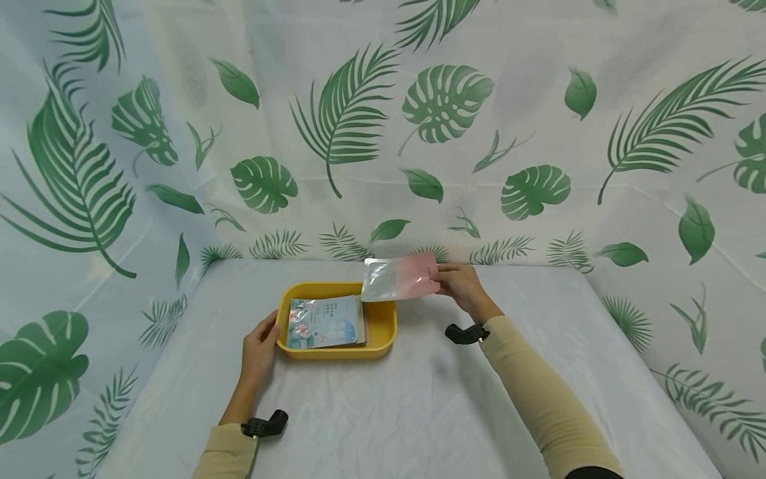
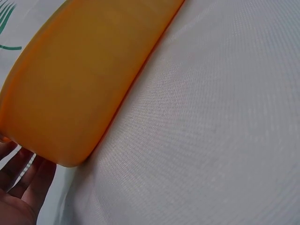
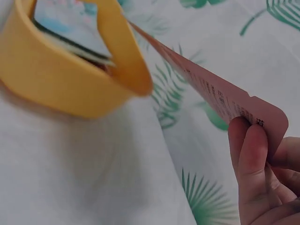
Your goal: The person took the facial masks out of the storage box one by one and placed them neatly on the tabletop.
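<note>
My right hand (image 1: 462,287) pinches the pink end of a flat pink-and-silver foil sachet (image 1: 399,277), thumb on one face and fingers on the other. The sachet's silver end overlaps the back right corner of a yellow plastic basket (image 1: 341,355) in the head view. Seen from the right wrist, the sachet (image 3: 220,91) is tilted nearly edge-on, with small print on it. Inside the basket, toward its left, lies a pale blue sachet with a floral print (image 1: 323,324), on top of other flat packets. My left hand (image 1: 259,346) rests its fairly straight fingers (image 2: 40,183) against the basket's left end.
A white cloth (image 1: 419,412) covers the table under the basket. Behind and at the sides hangs a white curtain (image 1: 371,193) with green leaf prints. Each wrist wears a black camera band (image 1: 467,334).
</note>
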`<state>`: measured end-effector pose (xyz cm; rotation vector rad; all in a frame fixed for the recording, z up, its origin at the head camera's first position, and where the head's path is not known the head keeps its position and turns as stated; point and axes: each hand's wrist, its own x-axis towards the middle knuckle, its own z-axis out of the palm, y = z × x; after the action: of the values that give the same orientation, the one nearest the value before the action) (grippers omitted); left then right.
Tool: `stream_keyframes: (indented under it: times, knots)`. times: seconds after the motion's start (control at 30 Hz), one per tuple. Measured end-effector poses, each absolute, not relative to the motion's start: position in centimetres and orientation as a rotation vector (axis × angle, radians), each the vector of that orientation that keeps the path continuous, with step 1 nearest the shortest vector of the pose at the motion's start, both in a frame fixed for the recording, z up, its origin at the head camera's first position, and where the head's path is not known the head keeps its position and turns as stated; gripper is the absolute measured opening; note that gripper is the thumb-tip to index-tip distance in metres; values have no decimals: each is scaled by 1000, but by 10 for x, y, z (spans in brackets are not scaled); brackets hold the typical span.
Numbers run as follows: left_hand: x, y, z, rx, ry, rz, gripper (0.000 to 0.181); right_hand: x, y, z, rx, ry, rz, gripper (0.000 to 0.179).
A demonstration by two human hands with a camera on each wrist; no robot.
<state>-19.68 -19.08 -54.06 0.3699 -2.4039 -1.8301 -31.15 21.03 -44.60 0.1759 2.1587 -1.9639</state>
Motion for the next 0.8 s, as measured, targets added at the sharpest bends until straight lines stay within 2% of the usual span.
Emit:
stream_keyframes:
  times: [0.8]
  knots:
    - [-198, -192, -544, 340, -2371, -1845, 45, -331, 258, -466, 380, 2088, -2010, 46]
